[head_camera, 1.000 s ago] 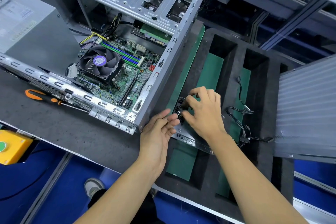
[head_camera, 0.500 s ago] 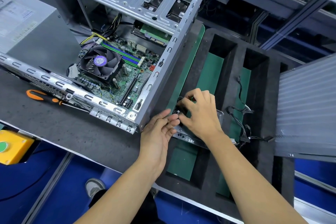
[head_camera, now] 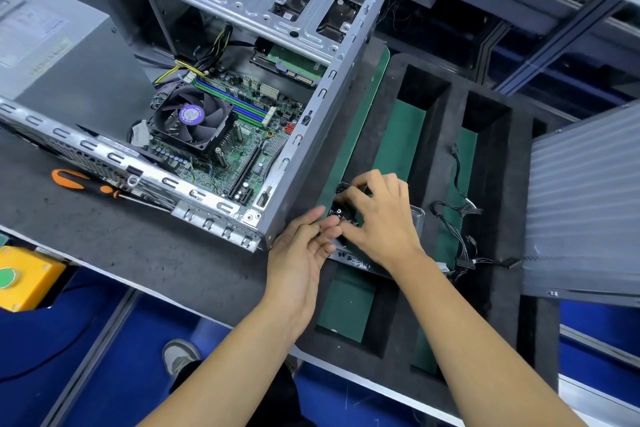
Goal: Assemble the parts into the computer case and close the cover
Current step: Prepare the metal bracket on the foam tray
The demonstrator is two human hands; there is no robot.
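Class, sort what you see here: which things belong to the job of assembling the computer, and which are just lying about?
Part of the job:
- open computer case
- dark part held by left hand and right hand
- loose black cables
- foam tray
- ribbed grey panel, possibly the cover

Just lying about:
- orange-handled screwdriver, untouched
- yellow button box

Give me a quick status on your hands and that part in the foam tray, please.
Both hands, left and right, gripping black part in foam tray. Open case alongside, cover off. Nothing blocking.
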